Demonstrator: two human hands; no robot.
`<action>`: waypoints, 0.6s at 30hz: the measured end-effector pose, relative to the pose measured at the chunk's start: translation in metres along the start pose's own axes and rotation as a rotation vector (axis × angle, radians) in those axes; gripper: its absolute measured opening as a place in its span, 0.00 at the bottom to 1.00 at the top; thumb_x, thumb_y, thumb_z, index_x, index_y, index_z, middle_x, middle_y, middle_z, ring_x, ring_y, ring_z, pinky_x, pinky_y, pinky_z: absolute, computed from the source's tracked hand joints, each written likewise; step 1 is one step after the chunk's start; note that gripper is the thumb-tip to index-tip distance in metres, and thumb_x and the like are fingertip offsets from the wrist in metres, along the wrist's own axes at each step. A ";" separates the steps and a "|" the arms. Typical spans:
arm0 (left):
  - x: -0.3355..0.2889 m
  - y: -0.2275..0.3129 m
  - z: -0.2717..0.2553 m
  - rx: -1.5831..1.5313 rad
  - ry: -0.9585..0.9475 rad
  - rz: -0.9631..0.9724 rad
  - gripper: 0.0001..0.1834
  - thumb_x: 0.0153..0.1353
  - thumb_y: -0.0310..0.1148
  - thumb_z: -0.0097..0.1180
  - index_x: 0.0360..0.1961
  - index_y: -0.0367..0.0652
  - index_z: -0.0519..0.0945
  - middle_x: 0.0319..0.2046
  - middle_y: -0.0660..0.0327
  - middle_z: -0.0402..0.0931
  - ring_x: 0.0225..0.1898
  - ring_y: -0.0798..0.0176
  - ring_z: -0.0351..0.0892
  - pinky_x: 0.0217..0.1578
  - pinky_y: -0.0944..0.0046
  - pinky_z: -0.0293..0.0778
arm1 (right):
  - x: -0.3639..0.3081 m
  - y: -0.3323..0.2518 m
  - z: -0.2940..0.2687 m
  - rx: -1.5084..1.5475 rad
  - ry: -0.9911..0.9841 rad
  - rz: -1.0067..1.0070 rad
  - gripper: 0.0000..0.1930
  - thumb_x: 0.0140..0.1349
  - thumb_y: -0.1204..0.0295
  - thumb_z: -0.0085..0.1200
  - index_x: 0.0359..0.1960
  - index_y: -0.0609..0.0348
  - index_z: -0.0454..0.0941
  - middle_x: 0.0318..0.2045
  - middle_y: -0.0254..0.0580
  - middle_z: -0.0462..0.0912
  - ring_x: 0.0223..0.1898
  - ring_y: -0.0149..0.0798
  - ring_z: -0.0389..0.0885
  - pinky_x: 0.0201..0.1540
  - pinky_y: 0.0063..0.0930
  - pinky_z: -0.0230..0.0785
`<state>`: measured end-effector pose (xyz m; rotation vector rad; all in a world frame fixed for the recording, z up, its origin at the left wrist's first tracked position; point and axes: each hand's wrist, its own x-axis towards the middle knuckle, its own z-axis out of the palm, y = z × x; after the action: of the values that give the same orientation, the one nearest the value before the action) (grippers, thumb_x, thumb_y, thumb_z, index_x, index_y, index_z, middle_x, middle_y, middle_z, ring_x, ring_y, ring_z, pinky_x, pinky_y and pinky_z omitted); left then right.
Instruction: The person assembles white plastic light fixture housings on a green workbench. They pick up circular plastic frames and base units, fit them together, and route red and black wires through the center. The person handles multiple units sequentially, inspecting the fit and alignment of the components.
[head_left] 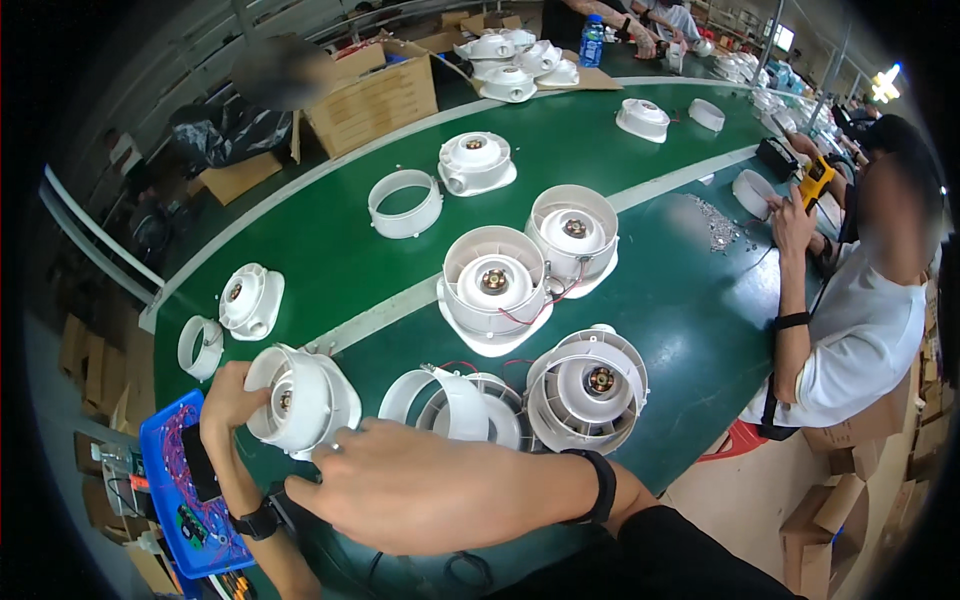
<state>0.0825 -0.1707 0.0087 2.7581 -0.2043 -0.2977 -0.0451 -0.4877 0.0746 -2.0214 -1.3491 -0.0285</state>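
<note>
At the left of the bench a white round fan housing point(312, 405) with a ring-shaped collar stands tilted. My left hand point(232, 400) grips the collar's rim, with its fingers bent over the edge. My right hand point(395, 485) reaches across to the housing's near side. Its fingers bend down beside the base and the fingertips are hidden; the thumb stands apart, and whether it holds anything does not show. Just beyond my right wrist lie a loose white collar point(455, 405) and another housing point(508, 425), partly covered by the arm.
More fan housings point(492, 285) with red wires stand mid-bench and at right point(600, 380). A green conveyor belt point(330, 240) carries housings and loose collars point(405, 205). A blue tray point(185, 500) of wires sits at left. A co-worker point(850, 310) holds a yellow tool point(815, 182) at right.
</note>
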 end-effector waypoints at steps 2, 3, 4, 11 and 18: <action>-0.006 -0.006 -0.006 0.102 -0.067 0.081 0.16 0.42 0.30 0.68 0.35 0.36 0.86 0.30 0.43 0.83 0.35 0.44 0.86 0.40 0.54 0.79 | 0.002 -0.002 -0.004 0.007 -0.019 0.027 0.19 0.53 0.75 0.59 0.46 0.71 0.71 0.34 0.54 0.79 0.40 0.51 0.82 0.40 0.40 0.75; -0.010 -0.011 -0.010 0.150 -0.100 0.109 0.16 0.42 0.31 0.69 0.34 0.36 0.86 0.30 0.42 0.83 0.35 0.44 0.86 0.40 0.54 0.79 | 0.003 -0.003 -0.011 0.015 -0.047 0.059 0.19 0.54 0.74 0.59 0.46 0.70 0.71 0.35 0.54 0.79 0.40 0.52 0.82 0.41 0.41 0.75; -0.009 -0.017 -0.006 0.148 -0.169 0.117 0.15 0.42 0.34 0.69 0.32 0.36 0.87 0.30 0.42 0.83 0.34 0.45 0.86 0.38 0.53 0.79 | 0.006 -0.002 -0.014 0.028 -0.079 0.082 0.19 0.54 0.74 0.59 0.47 0.70 0.71 0.36 0.55 0.80 0.41 0.52 0.82 0.42 0.42 0.75; -0.056 0.040 -0.029 -0.041 -0.035 0.139 0.11 0.53 0.26 0.57 0.37 0.40 0.88 0.24 0.50 0.83 0.26 0.51 0.84 0.31 0.56 0.77 | 0.015 -0.002 -0.024 -0.089 -0.153 0.211 0.24 0.60 0.70 0.58 0.59 0.59 0.72 0.42 0.49 0.81 0.42 0.53 0.82 0.44 0.42 0.76; -0.096 0.077 -0.055 0.042 0.487 0.338 0.25 0.38 0.15 0.52 0.42 0.36 0.84 0.36 0.47 0.84 0.37 0.44 0.83 0.39 0.57 0.78 | 0.032 0.000 -0.022 -0.156 0.047 0.248 0.24 0.59 0.72 0.60 0.58 0.62 0.75 0.48 0.54 0.82 0.47 0.57 0.81 0.49 0.41 0.74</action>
<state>-0.0055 -0.2067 0.1049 2.6751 -0.5380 0.4635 -0.0233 -0.4740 0.1033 -2.2916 -1.0877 -0.0709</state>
